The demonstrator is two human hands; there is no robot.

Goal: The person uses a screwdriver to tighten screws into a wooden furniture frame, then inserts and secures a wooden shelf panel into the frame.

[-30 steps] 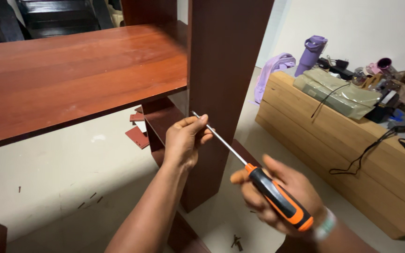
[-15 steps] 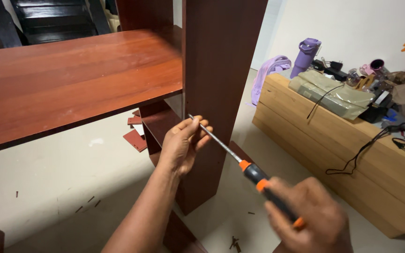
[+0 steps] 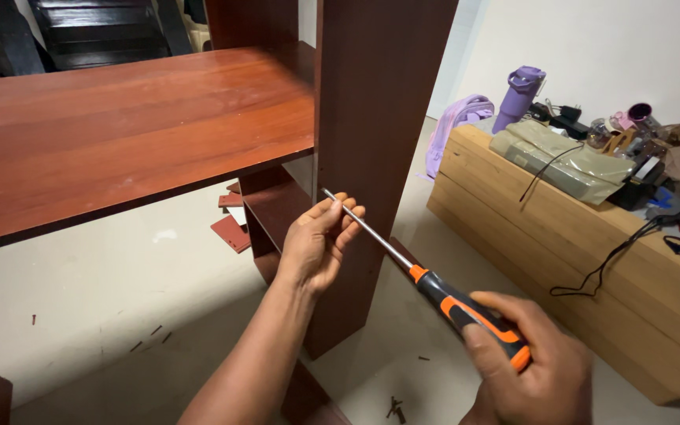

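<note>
Right hand (image 3: 529,374) grips the screwdriver (image 3: 434,287); left hand (image 3: 316,244) pinches its shaft against the dark-red upright panel (image 3: 379,118), mid-frame, over pale concrete floor (image 3: 80,307).

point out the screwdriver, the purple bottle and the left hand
screwdriver (image 3: 466,310), head view, on its black and orange handle
purple bottle (image 3: 519,98), head view, on its body
left hand (image 3: 314,248), head view, on the back of the hand

We note a pale floor (image 3: 80,315) bearing a reddish-brown wooden shelf unit (image 3: 371,118), loose dark screws (image 3: 393,407), small red panel offcuts (image 3: 230,232), and a light wooden bench (image 3: 592,299).
</note>
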